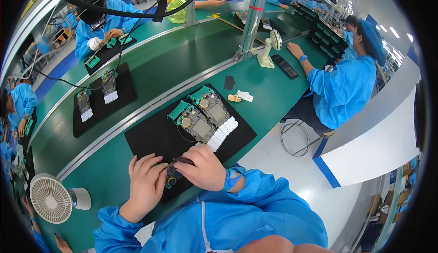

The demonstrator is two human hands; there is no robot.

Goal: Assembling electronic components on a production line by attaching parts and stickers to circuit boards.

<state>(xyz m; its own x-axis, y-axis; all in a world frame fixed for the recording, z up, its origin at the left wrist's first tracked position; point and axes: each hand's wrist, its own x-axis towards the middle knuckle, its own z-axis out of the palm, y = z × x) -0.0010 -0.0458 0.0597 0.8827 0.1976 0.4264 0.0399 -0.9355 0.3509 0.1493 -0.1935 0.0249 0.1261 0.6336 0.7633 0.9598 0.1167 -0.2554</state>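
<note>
In front of me, my left hand (146, 184) has its thumb and forefinger closed at the edge of a small dark circuit board (170, 181) with a gold-rimmed round part. My right hand (200, 167) pinches a slim black tool (184, 160) over the same board; its tip and exact kind are hidden by the fingers. Just beyond lie two larger circuit boards, a left one (191, 124) and a right one (213, 107), each with a green piece at its top. White keypad sheets (222, 134) sit at their near ends. A black mat (150, 136) lies beneath everything.
A white fan (51, 199) stands at left, another small fan (270, 47) at far right by a black handheld device (285, 67). Beige and white scraps (242, 96) lie beside the mat. A metal rail (137, 118) borders a belt carrying a mat (102, 100) with boards. A co-worker (342, 86) sits at right.
</note>
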